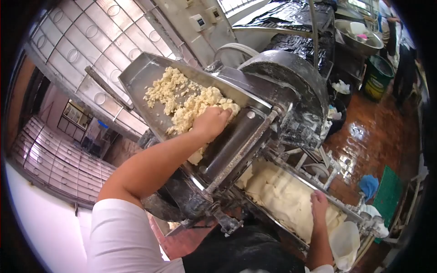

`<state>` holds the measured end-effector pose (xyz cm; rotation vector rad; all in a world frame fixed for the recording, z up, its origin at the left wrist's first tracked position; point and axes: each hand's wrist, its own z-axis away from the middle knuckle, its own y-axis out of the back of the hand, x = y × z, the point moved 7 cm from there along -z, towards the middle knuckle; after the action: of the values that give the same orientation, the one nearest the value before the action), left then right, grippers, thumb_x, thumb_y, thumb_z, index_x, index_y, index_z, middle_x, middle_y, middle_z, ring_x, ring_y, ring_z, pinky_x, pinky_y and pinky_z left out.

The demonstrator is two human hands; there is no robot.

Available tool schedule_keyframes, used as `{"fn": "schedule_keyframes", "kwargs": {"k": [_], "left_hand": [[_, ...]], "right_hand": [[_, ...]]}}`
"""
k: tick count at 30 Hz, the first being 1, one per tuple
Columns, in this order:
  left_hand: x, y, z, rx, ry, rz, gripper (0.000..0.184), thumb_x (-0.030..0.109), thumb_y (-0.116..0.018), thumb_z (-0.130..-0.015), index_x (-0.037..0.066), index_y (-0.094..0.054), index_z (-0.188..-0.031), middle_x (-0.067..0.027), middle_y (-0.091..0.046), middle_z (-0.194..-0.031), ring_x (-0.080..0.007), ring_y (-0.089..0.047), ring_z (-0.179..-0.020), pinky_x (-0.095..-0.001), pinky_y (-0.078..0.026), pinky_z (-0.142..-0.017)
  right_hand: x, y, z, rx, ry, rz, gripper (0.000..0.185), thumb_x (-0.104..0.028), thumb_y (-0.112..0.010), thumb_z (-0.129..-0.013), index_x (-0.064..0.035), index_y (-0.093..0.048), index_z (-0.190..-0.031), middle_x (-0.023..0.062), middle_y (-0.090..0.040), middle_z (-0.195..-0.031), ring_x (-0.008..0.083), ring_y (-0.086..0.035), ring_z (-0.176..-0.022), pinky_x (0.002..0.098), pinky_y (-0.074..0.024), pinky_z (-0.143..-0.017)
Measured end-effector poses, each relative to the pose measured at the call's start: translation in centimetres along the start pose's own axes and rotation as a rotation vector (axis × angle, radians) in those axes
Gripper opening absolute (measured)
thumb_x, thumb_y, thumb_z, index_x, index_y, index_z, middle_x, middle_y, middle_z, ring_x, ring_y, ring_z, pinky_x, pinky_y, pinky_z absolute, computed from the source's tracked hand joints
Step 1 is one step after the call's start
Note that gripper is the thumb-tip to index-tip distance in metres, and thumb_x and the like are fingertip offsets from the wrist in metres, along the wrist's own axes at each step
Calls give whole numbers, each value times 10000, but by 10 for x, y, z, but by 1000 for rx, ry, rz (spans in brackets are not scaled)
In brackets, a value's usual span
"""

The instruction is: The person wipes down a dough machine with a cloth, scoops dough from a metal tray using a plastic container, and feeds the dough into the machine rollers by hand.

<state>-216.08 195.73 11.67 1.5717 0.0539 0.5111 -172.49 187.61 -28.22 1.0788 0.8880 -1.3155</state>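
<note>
Pale crumbly dough [182,98] lies heaped along the sloping metal hopper [136,75] of a dough roller machine. My left hand [213,122] reaches into this hopper, its fingers curled over a clump at the dough's lower end, beside the dark metal roller [230,145]. Below the machine, a long metal trough [298,170] contains a thick, smooth, folded sheet of dough [282,193]. Over the right part of that sheet is my right hand [319,204], with its fingers loosely bent and nothing visible in them. Whether it touches the sheet I cannot tell.
The machine's big dark wheel guard [291,75] rises beyond the hopper. A whitish plastic container [344,243] is by the trough's near end. Across the wet red floor [359,132] stand a dark bucket [378,77] and a large metal bowl [371,43]. People stand at the far right.
</note>
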Motion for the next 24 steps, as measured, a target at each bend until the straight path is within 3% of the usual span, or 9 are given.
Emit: {"fn": "schedule_keyframes", "kwargs": {"k": [2, 3, 4, 9, 13, 18, 21, 23, 24], "left_hand": [[-6, 1, 0, -141, 37, 286, 500, 456, -457, -893, 5, -634, -771, -157, -653, -773, -281, -636, -730, -425, -494, -740], [-5, 12, 6, -155, 39, 251, 507, 459, -462, -891, 1, -625, -748, -148, -642, -749, -268, -625, -711, -416, -491, -736], [-1, 27, 17, -170, 42, 213, 514, 462, -468, -889, -2, -616, -724, -139, -632, -726, -254, -614, -692, -408, -488, -731], [-34, 19, 50, -260, 41, -19, 508, 442, -491, -902, 8, -564, -647, -75, -518, -570, -188, -533, -572, -362, -436, -601], [-47, -4, 38, -172, 188, 272, 495, 452, -465, -893, 8, -633, -754, -145, -610, -681, -270, -595, -679, -386, -453, -677], [-26, -5, 42, -253, 178, 414, 537, 491, -474, -914, 42, -549, -628, -37, -470, -550, -161, -446, -541, -302, -370, -557], [-12, 39, 15, 67, -150, 313, 515, 496, -510, -900, 38, -577, -676, -62, -473, -532, -201, -482, -538, -324, -395, -582], [-4, 76, -6, 598, -556, -7, 472, 493, -557, -870, 42, -618, -746, -86, -480, -520, -267, -516, -536, -371, -432, -606], [-18, 76, -30, 582, -498, -52, 463, 487, -563, -862, 40, -627, -761, -102, -510, -546, -286, -534, -551, -385, -442, -615]], "right_hand": [[-28, -45, -5, -97, 10, 0, 293, -158, -673, -838, 17, -616, -1066, 78, -640, -890, 138, -587, -814, 275, -478, -747], [-35, -71, -10, -142, 175, 55, 272, -180, -618, -858, -31, -609, -1086, 32, -622, -781, 83, -537, -625, 218, -418, -520], [-46, -93, -8, -183, 172, 68, 273, -187, -612, -860, -36, -612, -1088, 37, -634, -819, 93, -553, -640, 224, -431, -531], [-99, -190, 22, -550, -147, -193, 339, -286, -595, -894, -43, -581, -1131, 51, -637, -909, 150, -615, -724, 276, -471, -574], [-136, -272, 36, -806, -539, -740, 454, -427, -473, -944, -65, -520, -1214, 111, -613, -1087, 272, -634, -896, 412, -523, -722], [-170, -348, 24, -812, -616, -1189, 533, -500, -385, -960, -79, -503, -1265, 127, -583, -1200, 298, -577, -1066, 449, -474, -922], [-204, -363, 26, -843, -583, -1262, 500, -463, -385, -968, -76, -506, -1260, 127, -580, -1211, 304, -573, -1074, 447, -469, -943], [-213, -370, 27, -851, -572, -1268, 486, -448, -384, -969, -75, -509, -1256, 128, -581, -1209, 303, -575, -1070, 447, -472, -936], [-215, -372, 29, -850, -569, -1265, 479, -440, -384, -970, -75, -510, -1254, 128, -581, -1207, 303, -575, -1068, 447, -474, -933]]}}
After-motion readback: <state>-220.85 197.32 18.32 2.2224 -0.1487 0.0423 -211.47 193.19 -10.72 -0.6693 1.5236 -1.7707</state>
